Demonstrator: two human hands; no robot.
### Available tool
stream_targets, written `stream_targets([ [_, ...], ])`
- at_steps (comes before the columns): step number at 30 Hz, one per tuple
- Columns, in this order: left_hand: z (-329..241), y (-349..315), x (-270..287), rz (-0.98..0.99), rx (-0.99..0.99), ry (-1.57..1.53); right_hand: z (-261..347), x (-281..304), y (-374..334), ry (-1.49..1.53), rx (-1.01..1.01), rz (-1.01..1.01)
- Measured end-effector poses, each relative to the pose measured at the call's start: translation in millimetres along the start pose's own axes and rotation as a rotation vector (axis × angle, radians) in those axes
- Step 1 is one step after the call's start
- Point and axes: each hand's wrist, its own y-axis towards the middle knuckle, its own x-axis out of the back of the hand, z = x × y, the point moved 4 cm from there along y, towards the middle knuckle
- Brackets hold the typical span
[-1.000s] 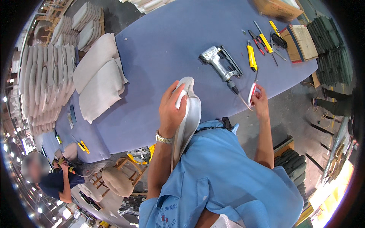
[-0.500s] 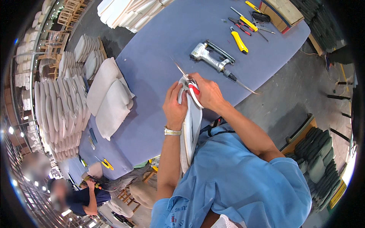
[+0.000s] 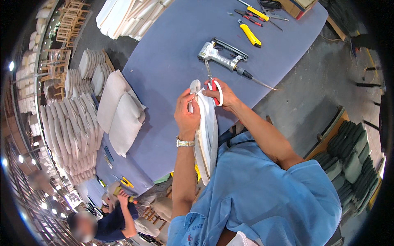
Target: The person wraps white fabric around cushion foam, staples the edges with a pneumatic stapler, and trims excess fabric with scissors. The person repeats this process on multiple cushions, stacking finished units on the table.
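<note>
A light grey cushion (image 3: pixel 208 141), probably a padded chair seat, stands on edge against my front, its pale underside and a wood-coloured edge showing. My left hand (image 3: pixel 187 115), with a metal watch at the wrist, pinches the fabric at its far end. My right hand (image 3: pixel 230 98) is closed around scissors (image 3: pixel 214 87) with red and white handles. Their blades point away from me, beyond the cushion's end and apart from the cloth. Just past the tips lies a silver staple gun (image 3: pixel 219 56) with a hose fitted to its handle.
Yellow-handled cutters (image 3: pixel 250 35), pliers and other tools lie at the table's (image 3: pixel 164 61) far right. Two loose seat pads (image 3: pixel 125 119) rest on the left, beside tall stacks of cushions (image 3: pixel 72 131). Another person (image 3: pixel 115 221) works at lower left. Dark cushions (image 3: pixel 349 156) are piled at right.
My right hand has turned the scissors, so the blades now point straight away instead of leftward across the cushion's end. The fabric end my left hand pinches stands up more.
</note>
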Motion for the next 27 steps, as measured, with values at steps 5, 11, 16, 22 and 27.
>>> stream_targets([
  [5,-15,18,5,0.161,0.003,0.175,4,-3,0,-0.063,0.006,-0.022],
  [11,-11,26,8,0.257,-0.06,0.258,6,-7,-3,-0.072,0.011,-0.022],
  [16,-17,22,7,0.219,-0.088,0.262,17,-9,-12,-0.189,0.034,-0.031],
  [22,-19,20,4,0.238,-0.039,0.237,20,-4,-14,-0.319,0.149,-0.058],
  [27,-10,15,-5,0.183,-0.047,0.22,50,-8,-33,-0.579,0.21,-0.186],
])
